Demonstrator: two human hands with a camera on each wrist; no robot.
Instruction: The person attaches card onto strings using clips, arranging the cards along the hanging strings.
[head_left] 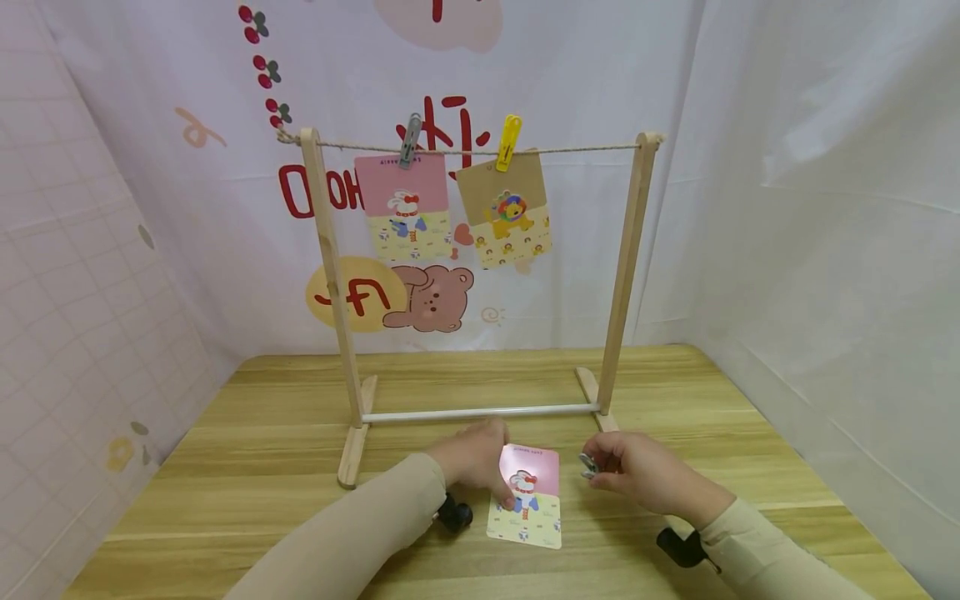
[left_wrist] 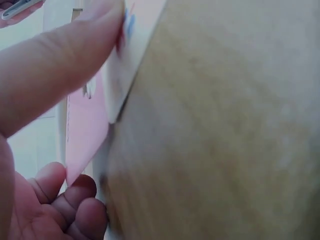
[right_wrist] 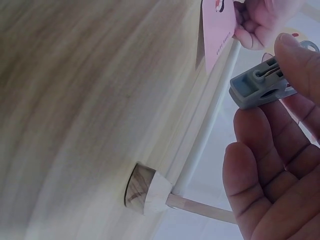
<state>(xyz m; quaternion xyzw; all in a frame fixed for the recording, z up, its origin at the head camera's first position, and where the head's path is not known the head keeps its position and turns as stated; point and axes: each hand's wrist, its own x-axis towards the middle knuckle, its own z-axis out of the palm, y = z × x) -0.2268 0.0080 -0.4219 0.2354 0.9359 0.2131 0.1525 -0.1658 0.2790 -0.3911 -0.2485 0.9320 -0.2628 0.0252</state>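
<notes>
A pink and yellow card (head_left: 537,527) with a rabbit picture is low over the wooden table in front of the rack. My left hand (head_left: 472,457) holds it by the left side, thumb on the picture face and fingers at the far corner; in the right wrist view the card's pink end (right_wrist: 218,35) slants up from the tabletop. To the right of the card, my right hand (head_left: 651,473) pinches a grey clothespin (right_wrist: 257,82) between thumb and fingers, its nose pointing toward the card.
Behind the hands stands a wooden rack (head_left: 626,275) with a white bottom bar (head_left: 487,412). On its rope (head_left: 585,150) hang a rabbit card (head_left: 408,208) under a grey clothespin (head_left: 410,140) and a lion card (head_left: 510,208) under a yellow clothespin (head_left: 508,142).
</notes>
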